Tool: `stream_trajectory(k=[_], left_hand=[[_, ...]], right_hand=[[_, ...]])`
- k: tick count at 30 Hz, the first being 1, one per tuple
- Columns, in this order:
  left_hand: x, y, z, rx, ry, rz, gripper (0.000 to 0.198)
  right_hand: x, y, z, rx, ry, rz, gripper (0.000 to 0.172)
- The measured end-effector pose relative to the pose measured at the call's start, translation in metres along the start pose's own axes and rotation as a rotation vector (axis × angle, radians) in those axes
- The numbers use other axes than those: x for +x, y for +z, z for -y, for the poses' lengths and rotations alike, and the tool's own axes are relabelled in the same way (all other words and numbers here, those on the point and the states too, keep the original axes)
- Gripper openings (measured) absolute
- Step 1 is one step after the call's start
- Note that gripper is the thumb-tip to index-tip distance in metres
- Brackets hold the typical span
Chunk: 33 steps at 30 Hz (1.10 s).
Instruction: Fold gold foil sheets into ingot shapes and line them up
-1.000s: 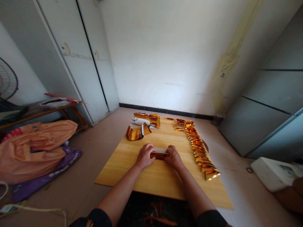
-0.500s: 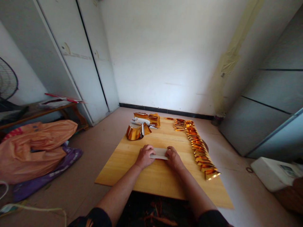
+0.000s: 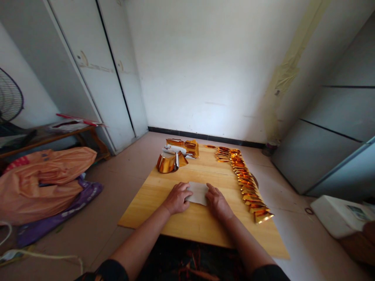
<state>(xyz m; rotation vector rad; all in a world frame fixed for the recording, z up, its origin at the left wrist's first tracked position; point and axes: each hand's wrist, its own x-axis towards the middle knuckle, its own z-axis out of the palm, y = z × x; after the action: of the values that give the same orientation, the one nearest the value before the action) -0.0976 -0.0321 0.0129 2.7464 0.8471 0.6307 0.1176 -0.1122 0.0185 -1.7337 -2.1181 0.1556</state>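
Observation:
A small pale grey sheet of paper [image 3: 197,193] lies between my hands, just above or on the wooden board [image 3: 175,226]. My left hand [image 3: 177,198] pinches its left edge, with the fingers bent over it. At the right edge, my right hand [image 3: 218,202] grips it with the thumb hidden. Beyond my hands, a curved stack of shiny gold foil paper [image 3: 168,163] stands at the board's far left. Folded gold foil pieces [image 3: 246,188] form a long overlapping row along the right side.
Behind the curved stack lie a white roll-like packet [image 3: 175,149] and more gold foil paper [image 3: 191,147]. An orange bag [image 3: 47,171] and a purple bag [image 3: 61,214] are on the floor to the left. A white box [image 3: 340,214] sits at right.
The paper now shows more of its pale face and reaches nearer to me. My left-hand fingers have shifted and loosened slightly; my right hand has moved a little towards me.

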Motion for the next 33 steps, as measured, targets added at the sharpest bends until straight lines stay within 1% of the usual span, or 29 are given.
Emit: stream_trajectory(k=[4, 8, 10, 13, 17, 19, 21, 24, 26, 28, 30, 33], left_hand=[[-0.001, -0.01, -0.007, 0.002, 0.029, 0.033, 0.034], [0.004, -0.014, -0.013, -0.004, 0.032, 0.059, 0.03], [0.007, -0.014, -0.013, 0.004, 0.039, 0.063, 0.023], [0.01, -0.01, -0.011, 0.035, 0.047, 0.058, 0.012], [0.014, -0.002, -0.009, 0.062, 0.015, 0.03, 0.014], [0.015, 0.001, -0.009, 0.073, -0.009, 0.018, 0.015], [0.016, 0.002, -0.009, 0.082, -0.031, -0.001, 0.018], [0.016, 0.003, -0.01, 0.086, -0.05, -0.023, 0.02], [0.016, 0.002, -0.011, 0.086, -0.058, -0.024, 0.02], [0.015, 0.003, -0.011, 0.088, -0.06, -0.022, 0.018], [0.015, 0.004, -0.01, 0.087, -0.05, -0.023, 0.017], [0.014, 0.007, -0.008, 0.071, -0.021, -0.031, 0.017]], right_hand=[[-0.002, 0.0, 0.001, 0.038, 0.023, -0.005, 0.022], [-0.005, 0.001, -0.001, 0.089, 0.001, -0.058, 0.023], [-0.004, 0.003, -0.005, 0.119, 0.008, -0.091, 0.025], [0.001, 0.004, -0.012, 0.194, 0.056, -0.144, 0.029], [0.015, 0.004, -0.018, 0.252, 0.108, -0.205, 0.04], [0.023, 0.004, -0.016, 0.217, 0.143, -0.184, 0.051], [0.031, 0.004, -0.012, 0.166, 0.201, -0.124, 0.059], [0.041, 0.003, -0.002, 0.102, 0.272, -0.013, 0.064], [0.045, 0.0, 0.003, 0.062, 0.291, 0.036, 0.064], [0.048, -0.002, 0.006, 0.029, 0.29, 0.056, 0.061], [0.049, -0.003, 0.008, 0.008, 0.284, 0.051, 0.053], [0.049, -0.003, 0.009, -0.015, 0.267, 0.043, 0.037]])
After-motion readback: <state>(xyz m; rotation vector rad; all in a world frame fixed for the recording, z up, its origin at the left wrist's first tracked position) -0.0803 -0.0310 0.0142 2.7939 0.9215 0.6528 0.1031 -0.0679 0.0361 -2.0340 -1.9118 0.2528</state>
